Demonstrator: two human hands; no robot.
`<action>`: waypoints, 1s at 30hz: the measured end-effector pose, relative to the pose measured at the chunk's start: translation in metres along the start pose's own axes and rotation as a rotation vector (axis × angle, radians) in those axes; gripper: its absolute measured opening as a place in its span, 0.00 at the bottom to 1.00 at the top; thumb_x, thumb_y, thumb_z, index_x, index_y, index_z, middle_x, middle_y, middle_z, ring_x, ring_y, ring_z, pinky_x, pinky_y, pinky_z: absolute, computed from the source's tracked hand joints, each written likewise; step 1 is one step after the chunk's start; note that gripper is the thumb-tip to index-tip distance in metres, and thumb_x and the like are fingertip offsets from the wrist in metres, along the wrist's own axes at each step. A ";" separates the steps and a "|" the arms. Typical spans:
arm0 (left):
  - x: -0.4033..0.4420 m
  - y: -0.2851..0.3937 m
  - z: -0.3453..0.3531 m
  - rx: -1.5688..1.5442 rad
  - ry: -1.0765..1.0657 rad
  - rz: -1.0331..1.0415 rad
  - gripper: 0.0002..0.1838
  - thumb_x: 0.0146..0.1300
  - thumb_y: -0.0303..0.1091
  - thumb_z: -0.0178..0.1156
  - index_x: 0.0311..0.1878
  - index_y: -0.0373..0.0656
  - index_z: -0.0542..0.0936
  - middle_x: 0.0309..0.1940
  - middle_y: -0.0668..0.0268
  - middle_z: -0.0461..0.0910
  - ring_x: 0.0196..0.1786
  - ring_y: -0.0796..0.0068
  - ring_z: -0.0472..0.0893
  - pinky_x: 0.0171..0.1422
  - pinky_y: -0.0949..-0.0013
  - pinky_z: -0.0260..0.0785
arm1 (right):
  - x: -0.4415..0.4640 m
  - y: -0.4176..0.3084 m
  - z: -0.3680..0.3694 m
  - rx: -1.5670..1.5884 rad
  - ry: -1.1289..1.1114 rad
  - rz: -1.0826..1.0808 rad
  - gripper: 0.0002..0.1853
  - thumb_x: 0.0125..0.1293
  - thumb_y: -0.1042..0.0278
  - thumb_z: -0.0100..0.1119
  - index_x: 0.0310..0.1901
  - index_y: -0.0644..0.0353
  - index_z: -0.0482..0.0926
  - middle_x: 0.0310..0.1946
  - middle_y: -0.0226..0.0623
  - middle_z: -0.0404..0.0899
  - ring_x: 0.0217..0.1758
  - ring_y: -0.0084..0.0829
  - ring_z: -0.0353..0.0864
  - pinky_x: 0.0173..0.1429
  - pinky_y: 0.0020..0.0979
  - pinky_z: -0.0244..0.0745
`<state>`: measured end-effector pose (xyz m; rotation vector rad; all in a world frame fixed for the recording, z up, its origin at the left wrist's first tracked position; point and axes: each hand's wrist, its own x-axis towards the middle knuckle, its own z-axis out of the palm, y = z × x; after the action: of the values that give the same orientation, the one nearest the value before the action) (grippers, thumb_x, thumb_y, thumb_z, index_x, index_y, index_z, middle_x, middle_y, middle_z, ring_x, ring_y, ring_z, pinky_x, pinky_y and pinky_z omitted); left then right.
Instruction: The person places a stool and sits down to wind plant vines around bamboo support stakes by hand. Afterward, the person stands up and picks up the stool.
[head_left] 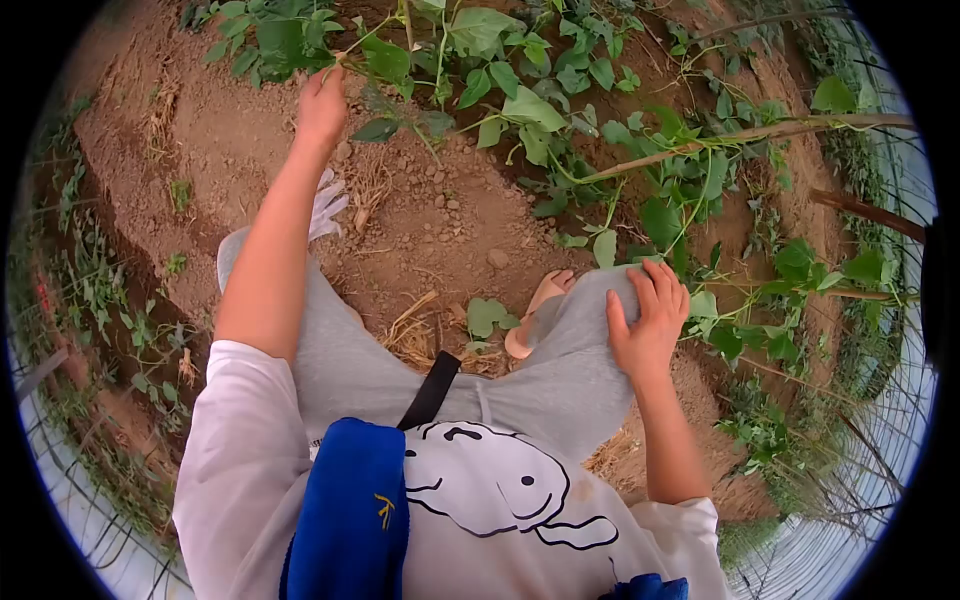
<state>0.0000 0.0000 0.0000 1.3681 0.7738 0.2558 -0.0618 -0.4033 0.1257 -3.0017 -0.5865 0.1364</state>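
Bare brown soil (430, 240) is bounded at the edges by pale sheeting (900, 190), and all of it is bent by the round lens, with the corners lost in black. At the upper left, the fingers of the left hand (322, 105) are drawn together beside a thin stem (350, 52) of the leafy vine (535, 110); whether the stem is gripped cannot be told, as the fingertips are small and partly covered by foliage. A broad leaf (280, 45) is seen just beyond them, and the vine itself is spread across the top, where it is cut off by the frame. The right hand (648, 320) is laid on the right knee of the grey trousers (360, 370), its fingers spread and nothing held. Beside it, a long stick (720, 143) is partly screened by leaves. Under the left forearm a pale item (328, 205) is half hidden, and its nature cannot be made out. Between the legs, a foot (540, 310) is partly covered by the trousers, near a low leaf (485, 316). Nearest the camera, the printed shirt (490, 480) is overlapped by a blue cloth (345, 510), which is cut off below.
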 end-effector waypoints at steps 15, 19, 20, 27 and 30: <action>-0.011 -0.029 0.001 0.096 0.063 0.086 0.21 0.63 0.40 0.39 0.54 0.34 0.64 0.50 0.56 0.65 0.54 0.68 0.66 0.56 0.67 0.60 | 0.040 -0.021 -0.026 0.302 -0.447 -0.021 0.13 0.44 0.66 0.54 0.34 0.60 0.73 0.42 0.40 0.69 0.51 0.42 0.62 0.57 0.43 0.50; -0.054 -0.027 -0.001 0.130 0.066 -0.083 0.23 0.63 0.39 0.37 0.56 0.33 0.59 0.56 0.56 0.59 0.59 0.65 0.60 0.61 0.65 0.53 | 0.015 -0.024 -0.038 0.339 -0.594 -0.022 0.13 0.44 0.66 0.54 0.34 0.60 0.73 0.41 0.40 0.69 0.52 0.41 0.62 0.57 0.43 0.49; -0.062 -0.029 -0.002 0.123 0.070 -0.087 0.22 0.63 0.38 0.37 0.56 0.33 0.60 0.55 0.57 0.60 0.58 0.65 0.60 0.60 0.66 0.54 | 0.008 -0.025 -0.040 0.358 -0.629 -0.038 0.13 0.44 0.65 0.55 0.34 0.60 0.73 0.41 0.40 0.69 0.52 0.41 0.62 0.57 0.43 0.48; -0.051 -0.016 0.011 0.156 0.082 -0.037 0.20 0.61 0.37 0.42 0.53 0.37 0.65 0.50 0.58 0.67 0.52 0.71 0.66 0.55 0.70 0.59 | -0.009 -0.032 -0.034 0.347 -0.940 -0.175 0.16 0.45 0.60 0.56 0.35 0.62 0.74 0.37 0.41 0.69 0.49 0.36 0.64 0.56 0.44 0.50; -0.049 0.004 0.022 0.103 0.147 -0.095 0.19 0.61 0.37 0.42 0.52 0.35 0.66 0.49 0.59 0.67 0.53 0.69 0.66 0.55 0.68 0.60 | -0.017 -0.046 0.024 0.232 -1.229 -0.198 0.23 0.48 0.55 0.56 0.42 0.62 0.70 0.42 0.39 0.67 0.51 0.35 0.64 0.57 0.39 0.53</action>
<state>-0.0211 -0.0451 0.0204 1.4161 0.9829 0.2470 -0.0970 -0.3657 0.1076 -2.2847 -0.8093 1.8944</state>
